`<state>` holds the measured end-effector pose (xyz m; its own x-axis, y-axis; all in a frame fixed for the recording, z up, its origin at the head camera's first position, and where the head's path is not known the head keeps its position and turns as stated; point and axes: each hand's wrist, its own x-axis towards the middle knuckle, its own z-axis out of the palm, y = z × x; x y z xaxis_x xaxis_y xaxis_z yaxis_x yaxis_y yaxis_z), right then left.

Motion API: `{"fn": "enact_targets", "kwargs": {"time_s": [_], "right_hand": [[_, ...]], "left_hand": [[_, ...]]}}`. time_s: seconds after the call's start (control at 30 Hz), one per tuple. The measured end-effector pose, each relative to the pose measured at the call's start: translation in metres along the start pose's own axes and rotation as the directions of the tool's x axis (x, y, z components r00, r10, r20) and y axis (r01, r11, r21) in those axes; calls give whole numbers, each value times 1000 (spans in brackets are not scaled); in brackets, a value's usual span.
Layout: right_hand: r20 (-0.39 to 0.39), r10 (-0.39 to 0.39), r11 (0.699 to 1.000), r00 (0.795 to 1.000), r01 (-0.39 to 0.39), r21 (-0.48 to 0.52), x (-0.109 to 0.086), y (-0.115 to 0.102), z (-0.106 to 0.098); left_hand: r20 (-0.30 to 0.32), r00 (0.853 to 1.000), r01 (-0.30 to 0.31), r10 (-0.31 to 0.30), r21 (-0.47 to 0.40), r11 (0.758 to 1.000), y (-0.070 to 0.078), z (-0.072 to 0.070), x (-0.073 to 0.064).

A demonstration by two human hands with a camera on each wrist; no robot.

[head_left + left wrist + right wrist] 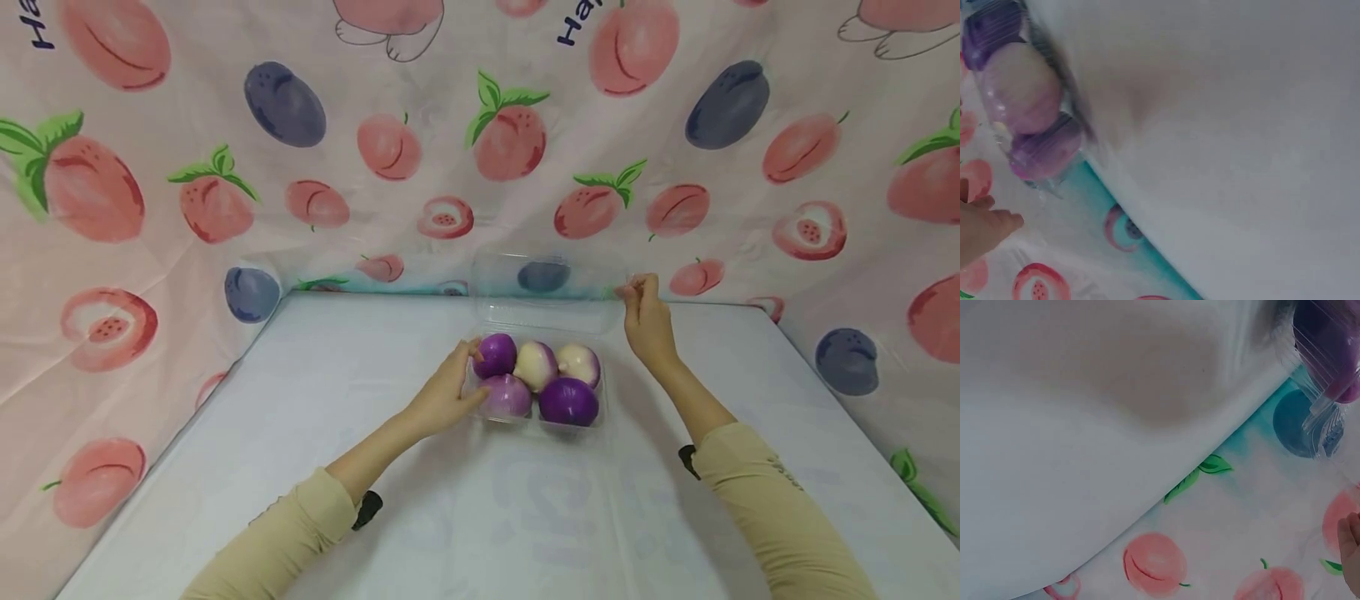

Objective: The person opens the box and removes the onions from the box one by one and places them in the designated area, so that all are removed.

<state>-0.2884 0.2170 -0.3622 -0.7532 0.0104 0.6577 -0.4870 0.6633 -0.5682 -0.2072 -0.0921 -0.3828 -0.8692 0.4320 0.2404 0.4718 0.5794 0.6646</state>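
A clear plastic box point(540, 423) holds several onions; two are deep purple point(568, 402), one is lilac point(508, 397) and two are white with purple sides point(579, 365). Its transparent lid point(551, 312) stands raised behind, hinged along the back edge. My left hand point(448, 390) rests at the box's left side, fingers and thumb spread along the rim by the onions. With curled fingers my right hand point(649, 327) pinches the lid's right edge. Part of the box and its onions point(1022, 87) shows in the left wrist view, and a purple onion point(1329, 347) in the right wrist view.
The box stands on a white table point(375, 350), near its back edge. Behind and at both sides hangs a pale cloth point(450, 167) printed with peaches and plums. Black wrist straps point(367, 510) show below both beige sleeves.
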Motion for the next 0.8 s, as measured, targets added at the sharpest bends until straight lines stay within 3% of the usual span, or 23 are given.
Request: {"fn": "enact_targets", "kwargs": {"time_s": [0.13,0.3,0.6,0.8], "right_hand": [[-2,4,1000,1000,-4,17,3,-1,1],[15,0,1000,1000,0,29,7,-2,2],[65,28,997,997,-33,68,11,2,3],[168,85,986,982,-107,127,14,9,5]], "left_hand": [[25,997,73,-78,155,985,-10,4,-1],[75,986,129,-151,242,962,-22,10,1],[114,985,90,-133,318,944,-31,14,13],[152,976,88,-154,369,925,-33,15,21]]}}
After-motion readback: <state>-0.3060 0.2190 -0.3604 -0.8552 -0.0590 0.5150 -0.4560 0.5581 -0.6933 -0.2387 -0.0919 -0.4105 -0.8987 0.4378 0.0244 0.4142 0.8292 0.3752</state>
